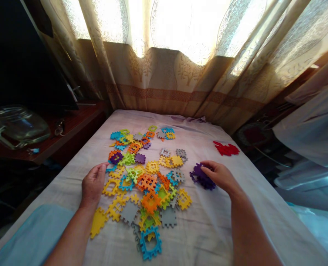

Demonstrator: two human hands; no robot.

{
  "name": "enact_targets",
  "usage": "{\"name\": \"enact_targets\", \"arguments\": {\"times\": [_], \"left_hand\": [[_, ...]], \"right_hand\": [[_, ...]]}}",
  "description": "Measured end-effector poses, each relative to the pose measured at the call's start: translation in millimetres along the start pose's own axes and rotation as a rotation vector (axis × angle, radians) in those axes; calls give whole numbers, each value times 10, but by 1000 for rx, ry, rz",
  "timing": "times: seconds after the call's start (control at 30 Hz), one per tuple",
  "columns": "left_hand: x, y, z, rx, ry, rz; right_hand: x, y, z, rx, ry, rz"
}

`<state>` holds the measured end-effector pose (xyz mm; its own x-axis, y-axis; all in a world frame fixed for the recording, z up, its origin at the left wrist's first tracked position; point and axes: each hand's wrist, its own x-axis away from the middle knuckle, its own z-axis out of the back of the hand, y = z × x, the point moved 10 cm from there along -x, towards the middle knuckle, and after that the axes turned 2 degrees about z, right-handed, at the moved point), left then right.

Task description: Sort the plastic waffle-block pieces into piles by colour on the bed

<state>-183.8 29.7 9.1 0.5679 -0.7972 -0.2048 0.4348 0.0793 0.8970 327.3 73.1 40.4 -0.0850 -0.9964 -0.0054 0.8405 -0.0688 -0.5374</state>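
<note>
Many interlocking plastic pieces in orange, yellow, green, blue and grey lie spread over the middle of a pale sheet. My right hand has its thumb and fingers on a dark purple piece at a small purple pile right of the spread. At the left edge of the spread is my left hand, fingers pressed together beside a blue piece; what they hold, if anything, is too small to make out. Several red pieces form a separate pile at the far right.
A brown side table on the left bears a glass jug and small metal items, with a dark screen behind. Patterned curtains hang beyond the sheet. Pale cloth hangs at right.
</note>
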Motion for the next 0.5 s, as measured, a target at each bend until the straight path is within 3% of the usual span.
{"name": "enact_targets", "arguments": {"times": [0.2,0.3,0.4,0.5], "left_hand": [[9,3,-4,7,-1,-3],[10,5,-7,2,-2,-16],[11,7,-9,-2,-8,-13],[10,8,-17,-10,-20,-6]], "right_hand": [[25,16,155,254,137,-62],[11,-105,163,282,168,-46],[-61,-412,-12,273,100,47],[-192,-896,-304,277,-4,201]]}}
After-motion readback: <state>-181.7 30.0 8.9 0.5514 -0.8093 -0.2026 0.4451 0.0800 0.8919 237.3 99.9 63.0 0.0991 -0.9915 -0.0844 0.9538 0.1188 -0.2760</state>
